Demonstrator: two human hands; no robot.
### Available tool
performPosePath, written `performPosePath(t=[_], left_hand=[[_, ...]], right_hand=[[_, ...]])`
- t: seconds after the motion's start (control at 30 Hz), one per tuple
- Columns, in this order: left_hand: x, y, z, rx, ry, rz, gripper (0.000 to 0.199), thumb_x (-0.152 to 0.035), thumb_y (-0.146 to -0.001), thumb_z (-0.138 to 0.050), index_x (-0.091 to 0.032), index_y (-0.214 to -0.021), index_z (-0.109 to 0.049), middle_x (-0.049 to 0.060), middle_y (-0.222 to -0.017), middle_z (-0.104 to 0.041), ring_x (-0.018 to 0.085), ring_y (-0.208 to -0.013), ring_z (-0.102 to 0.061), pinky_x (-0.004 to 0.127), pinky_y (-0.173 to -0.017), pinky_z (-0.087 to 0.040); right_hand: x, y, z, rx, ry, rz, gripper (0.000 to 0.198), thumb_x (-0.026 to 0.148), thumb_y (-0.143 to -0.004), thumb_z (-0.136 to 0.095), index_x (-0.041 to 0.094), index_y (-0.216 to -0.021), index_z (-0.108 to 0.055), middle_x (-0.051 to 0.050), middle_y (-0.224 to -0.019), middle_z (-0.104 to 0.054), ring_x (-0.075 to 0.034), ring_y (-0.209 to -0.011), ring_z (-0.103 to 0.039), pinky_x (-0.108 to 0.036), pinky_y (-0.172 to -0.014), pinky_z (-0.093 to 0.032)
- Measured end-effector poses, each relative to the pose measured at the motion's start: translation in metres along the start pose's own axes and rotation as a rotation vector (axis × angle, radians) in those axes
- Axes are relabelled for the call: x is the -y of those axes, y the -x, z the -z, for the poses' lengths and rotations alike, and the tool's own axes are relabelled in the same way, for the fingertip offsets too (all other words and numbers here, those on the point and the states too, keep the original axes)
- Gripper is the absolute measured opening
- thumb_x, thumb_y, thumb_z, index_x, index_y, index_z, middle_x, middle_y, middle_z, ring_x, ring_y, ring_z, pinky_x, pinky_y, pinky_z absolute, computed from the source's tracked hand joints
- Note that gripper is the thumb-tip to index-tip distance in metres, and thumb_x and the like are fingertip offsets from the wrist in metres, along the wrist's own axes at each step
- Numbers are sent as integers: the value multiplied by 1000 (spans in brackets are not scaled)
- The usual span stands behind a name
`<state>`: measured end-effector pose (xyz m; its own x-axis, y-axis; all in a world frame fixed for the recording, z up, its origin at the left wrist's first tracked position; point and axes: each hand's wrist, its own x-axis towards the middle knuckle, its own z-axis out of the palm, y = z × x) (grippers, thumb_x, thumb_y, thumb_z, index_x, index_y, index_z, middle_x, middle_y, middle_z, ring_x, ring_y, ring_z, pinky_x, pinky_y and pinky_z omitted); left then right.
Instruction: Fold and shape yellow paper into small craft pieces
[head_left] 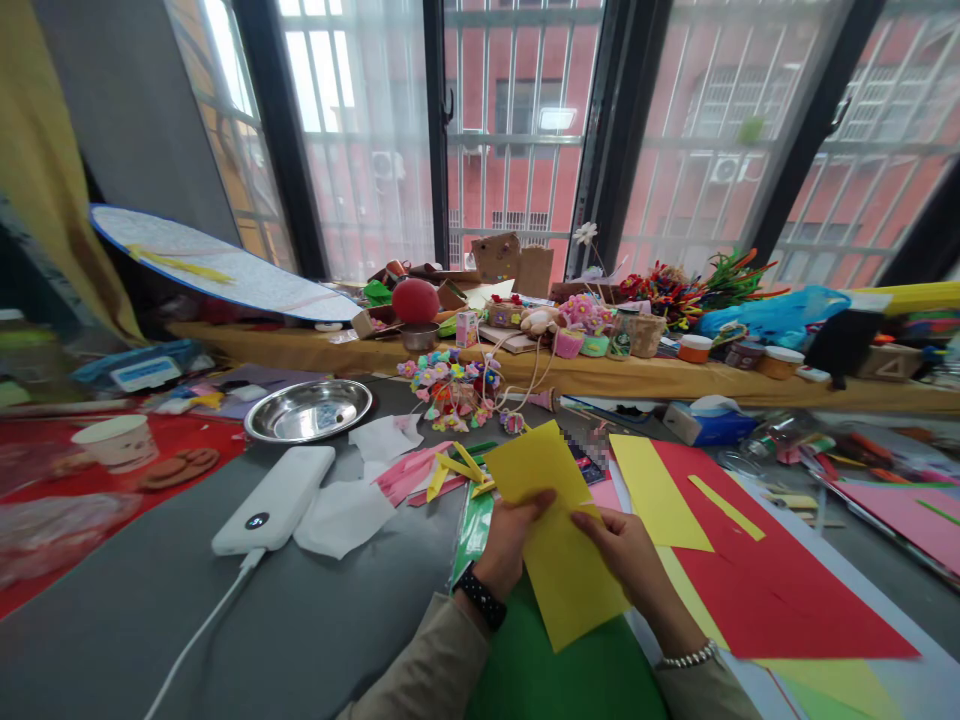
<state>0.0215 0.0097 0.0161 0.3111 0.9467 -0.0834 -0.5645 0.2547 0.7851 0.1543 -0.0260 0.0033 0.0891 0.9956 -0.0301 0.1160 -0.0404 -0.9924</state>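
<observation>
Both hands hold one sheet of yellow paper [574, 575] up over a green sheet [562, 685]. My left hand [510, 535] is closed on its left edge, with the thumb lying across the front. On the right edge, my right hand [619, 545] pinches the paper near a small notch or tear. Folded yellow strips [457, 468] and pink crepe paper [411, 473] lie just beyond my left hand. To the right, a red sheet [780, 560] carries a narrow yellow strip [726, 507], beside another yellow piece [660, 490].
A white power bank [277, 505] with a cable lies on the left, near a steel plate [309, 410] and a paper cup [116, 443]. Colourful flower crafts [450, 385] stand at the back. A crowded ledge [337, 355] runs below the windows. A blue tissue pack [709, 422] sits back right.
</observation>
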Motion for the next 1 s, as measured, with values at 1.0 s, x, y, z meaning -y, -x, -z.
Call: performPosePath(t=[1.0], left_hand=[[4, 2, -1, -43, 12, -27, 24, -24, -54, -66, -14, -75, -62, 6, -81, -64, 20, -68, -59, 30, -63, -46]], right_hand=[[2, 1, 1, 69, -171, -74, 30, 44, -61, -58, 15, -66, -61, -2, -57, -62, -20, -54, -58, -26, -48, -42]])
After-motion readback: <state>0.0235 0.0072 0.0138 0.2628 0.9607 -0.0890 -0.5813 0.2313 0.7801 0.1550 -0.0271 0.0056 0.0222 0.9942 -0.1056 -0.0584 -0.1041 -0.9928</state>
